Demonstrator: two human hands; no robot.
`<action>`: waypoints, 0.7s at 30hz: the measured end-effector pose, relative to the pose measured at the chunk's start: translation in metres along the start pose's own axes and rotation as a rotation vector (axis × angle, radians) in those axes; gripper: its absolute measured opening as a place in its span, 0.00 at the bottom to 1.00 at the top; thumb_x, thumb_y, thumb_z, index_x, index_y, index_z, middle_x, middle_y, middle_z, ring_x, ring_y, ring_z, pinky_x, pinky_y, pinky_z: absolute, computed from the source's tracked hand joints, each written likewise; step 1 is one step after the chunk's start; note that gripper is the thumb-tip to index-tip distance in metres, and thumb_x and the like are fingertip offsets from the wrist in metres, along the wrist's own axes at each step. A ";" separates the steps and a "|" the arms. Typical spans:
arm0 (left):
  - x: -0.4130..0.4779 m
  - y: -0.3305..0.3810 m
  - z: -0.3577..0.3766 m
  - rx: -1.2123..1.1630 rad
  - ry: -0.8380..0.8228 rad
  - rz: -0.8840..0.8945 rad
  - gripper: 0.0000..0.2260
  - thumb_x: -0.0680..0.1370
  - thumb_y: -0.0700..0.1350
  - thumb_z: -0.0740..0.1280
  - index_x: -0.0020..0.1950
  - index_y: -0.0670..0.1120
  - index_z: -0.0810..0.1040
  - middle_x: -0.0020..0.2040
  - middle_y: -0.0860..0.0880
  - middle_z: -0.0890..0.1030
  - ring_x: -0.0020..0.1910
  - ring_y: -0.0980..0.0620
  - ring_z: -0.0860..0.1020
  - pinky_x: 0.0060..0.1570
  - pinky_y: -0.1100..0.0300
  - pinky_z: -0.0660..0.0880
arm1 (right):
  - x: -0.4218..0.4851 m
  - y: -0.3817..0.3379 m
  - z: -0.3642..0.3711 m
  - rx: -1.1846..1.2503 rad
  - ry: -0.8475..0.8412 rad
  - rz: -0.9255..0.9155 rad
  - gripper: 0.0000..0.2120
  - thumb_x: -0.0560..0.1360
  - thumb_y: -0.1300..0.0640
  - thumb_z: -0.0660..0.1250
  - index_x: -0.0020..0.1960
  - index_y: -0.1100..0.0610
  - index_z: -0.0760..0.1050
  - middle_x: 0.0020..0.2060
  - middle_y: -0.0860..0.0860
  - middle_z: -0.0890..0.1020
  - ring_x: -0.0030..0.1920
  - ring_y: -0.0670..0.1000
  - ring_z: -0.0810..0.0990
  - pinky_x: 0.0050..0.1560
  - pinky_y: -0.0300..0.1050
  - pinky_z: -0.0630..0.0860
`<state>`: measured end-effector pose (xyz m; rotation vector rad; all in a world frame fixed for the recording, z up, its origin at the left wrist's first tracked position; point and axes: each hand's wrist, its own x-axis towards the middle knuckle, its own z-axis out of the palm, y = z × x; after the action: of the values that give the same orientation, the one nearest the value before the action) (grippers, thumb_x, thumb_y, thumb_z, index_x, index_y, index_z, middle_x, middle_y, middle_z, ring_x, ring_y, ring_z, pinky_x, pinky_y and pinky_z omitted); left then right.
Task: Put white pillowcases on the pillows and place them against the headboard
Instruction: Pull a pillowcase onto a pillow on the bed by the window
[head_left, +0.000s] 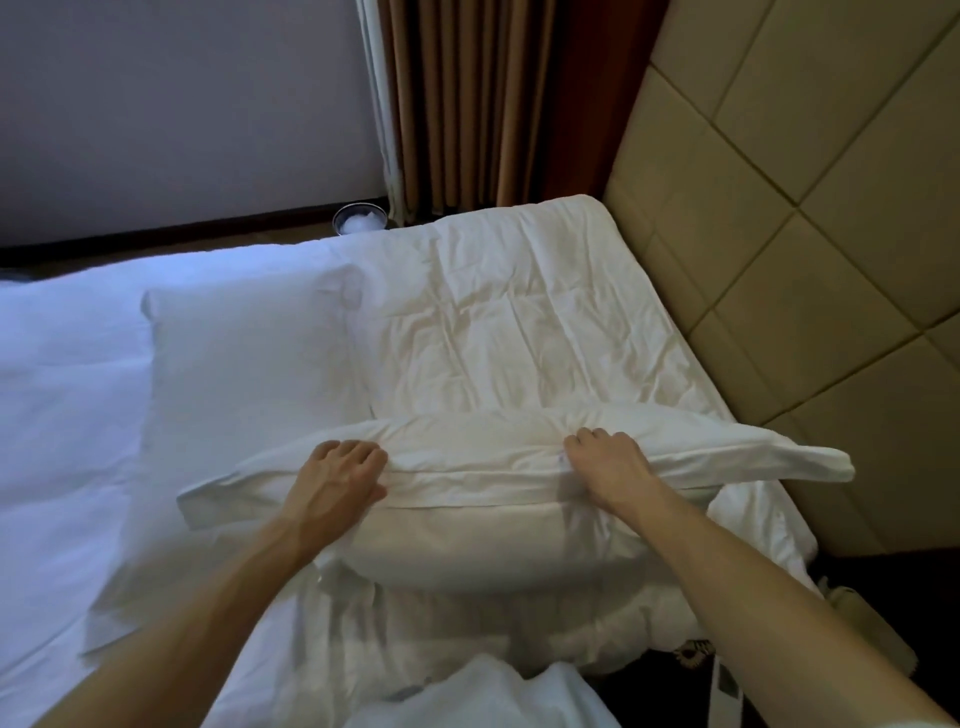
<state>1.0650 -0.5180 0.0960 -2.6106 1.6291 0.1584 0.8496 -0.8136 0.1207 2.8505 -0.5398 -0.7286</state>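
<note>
Both hands are down on a pillow (483, 540) in the lower middle of the picture. The pillow lies flat on the bed (62, 415), across the near edge. A white pillowcase (467, 467) is partly on it. The open end of the pillowcase is bunched up in a long fold across the top of the pillow. One loose corner sticks out to the right, toward the headboard (779, 249).

The left hand (337, 475) sits on the left part of that fold. Its fingers are bent and dig into the cloth, and its thumb lies along the hem. It grips the pillowcase.

The right hand (608, 465) sits on the right part of the same fold. Its fingers are curled down into the cloth too, so it also grips the pillowcase. The two hands are well apart, with a stretch of cloth between them. Both arms are bare and reach in from the bottom of the picture.

A second pillow (249, 353), already in a white case, lies flat at the middle left, not against the headboard. The tan padded headboard fills the right side. A brown curtain (493, 104) hangs at the top middle, with a pale wall (182, 104) at the upper left. A small round bin (360, 217) stands on the floor below the curtain.
</note>
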 end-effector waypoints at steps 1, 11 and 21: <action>-0.001 -0.001 0.002 -0.007 0.000 0.002 0.15 0.68 0.51 0.76 0.48 0.49 0.76 0.50 0.49 0.82 0.49 0.45 0.81 0.51 0.50 0.74 | -0.001 -0.003 -0.001 -0.005 -0.006 0.027 0.18 0.78 0.61 0.59 0.68 0.58 0.67 0.63 0.57 0.74 0.62 0.57 0.74 0.60 0.52 0.70; -0.014 -0.002 0.022 0.035 0.209 0.100 0.03 0.75 0.44 0.64 0.46 0.48 0.76 0.42 0.48 0.78 0.44 0.44 0.76 0.61 0.44 0.70 | -0.026 -0.013 0.005 -0.032 -0.030 0.070 0.14 0.81 0.59 0.59 0.66 0.53 0.70 0.60 0.54 0.78 0.57 0.55 0.77 0.56 0.50 0.74; 0.038 0.003 -0.076 -0.045 0.338 0.169 0.07 0.75 0.44 0.69 0.43 0.48 0.71 0.30 0.50 0.76 0.32 0.45 0.75 0.32 0.55 0.64 | -0.083 0.032 -0.055 0.000 0.087 0.200 0.15 0.76 0.61 0.61 0.61 0.51 0.68 0.51 0.53 0.78 0.50 0.57 0.79 0.41 0.47 0.68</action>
<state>1.0831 -0.5611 0.1669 -2.6429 1.9708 -0.2570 0.7987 -0.8082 0.2117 2.7590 -0.7969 -0.5678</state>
